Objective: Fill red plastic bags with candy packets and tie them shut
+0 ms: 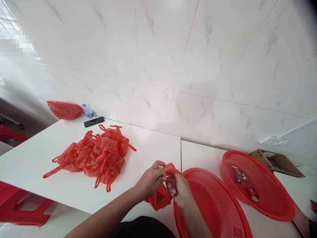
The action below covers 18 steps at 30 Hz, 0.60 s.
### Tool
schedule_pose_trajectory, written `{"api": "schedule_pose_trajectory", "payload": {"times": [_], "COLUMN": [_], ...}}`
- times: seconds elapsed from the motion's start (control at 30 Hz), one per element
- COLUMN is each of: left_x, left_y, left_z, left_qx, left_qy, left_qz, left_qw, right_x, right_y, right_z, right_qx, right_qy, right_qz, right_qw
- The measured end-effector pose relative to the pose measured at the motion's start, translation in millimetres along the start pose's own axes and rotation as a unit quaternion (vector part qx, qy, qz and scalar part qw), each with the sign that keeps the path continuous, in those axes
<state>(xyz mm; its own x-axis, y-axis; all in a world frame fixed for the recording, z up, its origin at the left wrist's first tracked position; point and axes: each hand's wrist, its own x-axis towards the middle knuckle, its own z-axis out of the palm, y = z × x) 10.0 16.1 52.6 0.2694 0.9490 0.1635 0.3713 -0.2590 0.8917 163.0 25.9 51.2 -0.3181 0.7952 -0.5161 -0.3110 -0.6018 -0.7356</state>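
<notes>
Contents [160,197] of held bag [158,207] indistinct

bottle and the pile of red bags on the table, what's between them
A black phone lies between the bottle and the pile of red bags, as the head view shows.

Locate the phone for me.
In the head view, the phone lies left of centre on the white table, between the bottle and the pile of red bags.
</notes>
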Motion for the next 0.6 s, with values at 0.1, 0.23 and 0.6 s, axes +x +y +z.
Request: {"api": "schedule_pose_trajectory", "payload": {"times": [0.1,0.23,0.6], "left_x": [0.8,4.2,7.6], "left_y": [-1.5,-1.3,8.7], "left_z": [1.1,2.1,4.4], "left_qx": [-0.129,-0.235,-0.148], "left_qy": [0.054,0.063,0.070], "left_qz": [-0.040,-0.106,-0.145], "left_qw": [0.989,0.964,0.976], "right_x": [-1.5,-3.9,-5.3], "right_y": [-2.5,-5.9,-6.9], "right_z": [-7.6,-13.6,-5.2], "right_qx": [0.022,0.050,-0.288], "right_qy": [-0.078,-0.141,0.028], "right_qz": [-0.050,-0.082,-0.192], "right_qw": [0.995,0.985,0.938]}}
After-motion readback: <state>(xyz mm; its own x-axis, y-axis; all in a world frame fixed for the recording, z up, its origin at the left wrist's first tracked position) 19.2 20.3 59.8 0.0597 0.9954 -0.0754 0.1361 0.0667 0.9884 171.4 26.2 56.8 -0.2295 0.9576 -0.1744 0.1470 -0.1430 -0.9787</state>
